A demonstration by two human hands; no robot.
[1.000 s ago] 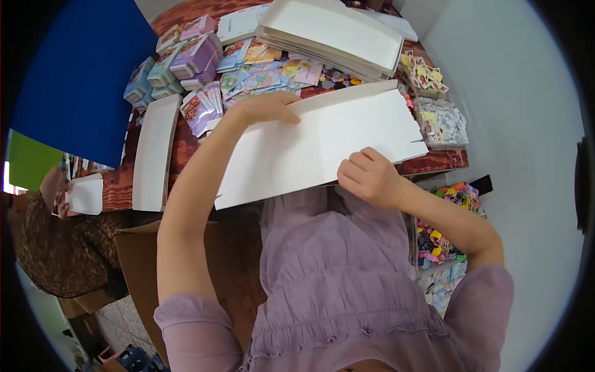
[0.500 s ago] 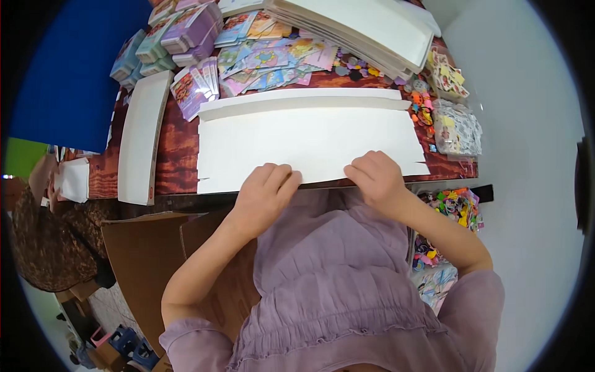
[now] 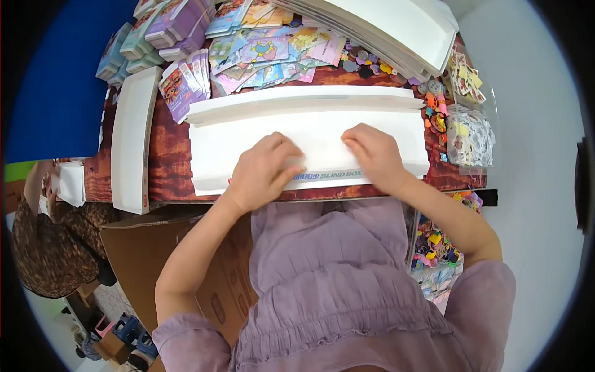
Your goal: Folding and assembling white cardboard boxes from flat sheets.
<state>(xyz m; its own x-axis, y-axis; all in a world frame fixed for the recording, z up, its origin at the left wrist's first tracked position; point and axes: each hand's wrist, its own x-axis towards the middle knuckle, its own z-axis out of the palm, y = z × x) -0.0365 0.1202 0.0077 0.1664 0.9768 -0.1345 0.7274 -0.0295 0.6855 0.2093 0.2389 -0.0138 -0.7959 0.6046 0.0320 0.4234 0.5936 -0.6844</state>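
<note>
A flat-lying white cardboard box blank point(image 3: 248, 136) stretches across the table in front of me. Its far side flap stands folded up, and the near flap is bent inward, showing coloured print on its outer face. Over the blank's near left part is my left hand point(image 3: 265, 172), its fingers curled and slightly blurred, the thumb apart from them beside the printed flap. My right hand point(image 3: 378, 160) hovers over or rests on the right half, fingers bent and close together with nothing visible in them. Whether either palm presses the flap is hard to see.
A finished shallow white tray box point(image 3: 133, 136) lies at left. Behind are purple and teal card packs point(image 3: 176, 25), loose colourful cards point(image 3: 263, 53) and stacked white trays point(image 3: 396, 31). Small charms point(image 3: 434, 115) and a clear bag point(image 3: 470, 136) sit right. An open brown carton point(image 3: 149, 254) stands below; another person point(image 3: 52, 242) sits at far left.
The near flap has bent up and inward, bringing its printed face into sight. Both hands have moved from the blank's near edge to farther over it, and the view has shifted slightly.
</note>
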